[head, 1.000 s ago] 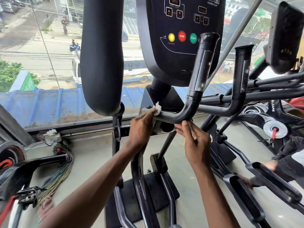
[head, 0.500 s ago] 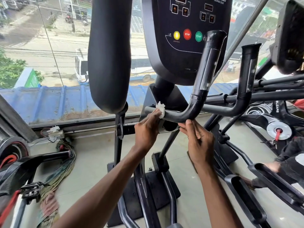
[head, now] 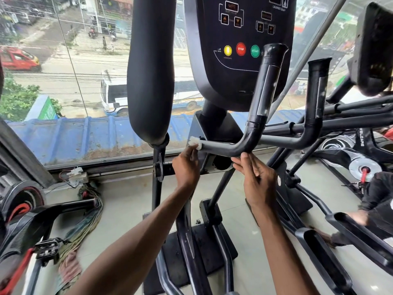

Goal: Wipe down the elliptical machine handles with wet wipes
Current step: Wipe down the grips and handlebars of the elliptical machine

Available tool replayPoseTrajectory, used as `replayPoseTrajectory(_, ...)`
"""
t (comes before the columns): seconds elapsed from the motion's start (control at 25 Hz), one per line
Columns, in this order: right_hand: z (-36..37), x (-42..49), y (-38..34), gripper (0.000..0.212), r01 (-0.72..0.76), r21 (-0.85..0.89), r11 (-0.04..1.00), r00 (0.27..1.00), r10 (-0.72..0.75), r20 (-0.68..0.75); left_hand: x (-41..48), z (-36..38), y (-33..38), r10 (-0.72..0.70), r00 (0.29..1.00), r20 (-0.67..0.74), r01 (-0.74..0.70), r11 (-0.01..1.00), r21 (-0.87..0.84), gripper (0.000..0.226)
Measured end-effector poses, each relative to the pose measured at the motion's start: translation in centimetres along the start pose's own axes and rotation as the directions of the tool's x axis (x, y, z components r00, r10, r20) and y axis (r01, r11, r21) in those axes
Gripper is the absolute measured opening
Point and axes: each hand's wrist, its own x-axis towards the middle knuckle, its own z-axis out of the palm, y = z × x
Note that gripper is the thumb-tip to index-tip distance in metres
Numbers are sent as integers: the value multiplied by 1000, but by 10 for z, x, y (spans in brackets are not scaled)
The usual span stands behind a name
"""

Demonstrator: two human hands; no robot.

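Pinching wet wipe (head: pixel 194 143) on handle (head: pixel 223 146) end, left hand (head: pixel 186 167), right hand (head: pixel 256 177) straight-fingered under bend, wipe mostly hidden

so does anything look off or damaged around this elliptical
Yes. The upright grip of the handle that the left hand wipes with a wet wipe is scuffed, with pale worn patches; the neighbouring grip looks alike. By the window a loose bundle of wires sprawls on the floor beside a crumpled rag.
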Motion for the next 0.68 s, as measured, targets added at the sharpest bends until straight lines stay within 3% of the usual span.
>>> replayPoseTrajectory(0.12, 1, 0, 1, 34, -5, -2, 1000, 1000, 5, -17, -26, -10, 27, 211, 977, -12, -211, 977, 2, 16)
replayPoseTrajectory(0.2, 1, 0, 1, 41, -3, -15, 1000, 1000, 2, -10, -43, -19, 52, 254, 967, 1, -253, 963, -88, 15)
replayPoseTrajectory(0.36, -3, 2, -2, 34, -7, 15, 1000, 1000, 6, 28, -51, -33, 108, 158, 982, 103, -100, 900, -425, 14)
replayPoseTrajectory(0.44, -7, 2, -7, 26, 30, -53, 998, 998, -27, 59, -49, -32, 134, 111, 987, 119, -38, 868, -494, 13)
replayPoseTrajectory(0.68, -12, 0, -14, 42, 119, -286, 951, 992, -104, 67, -52, -22, 158, 192, 979, 72, -155, 922, -353, 16)
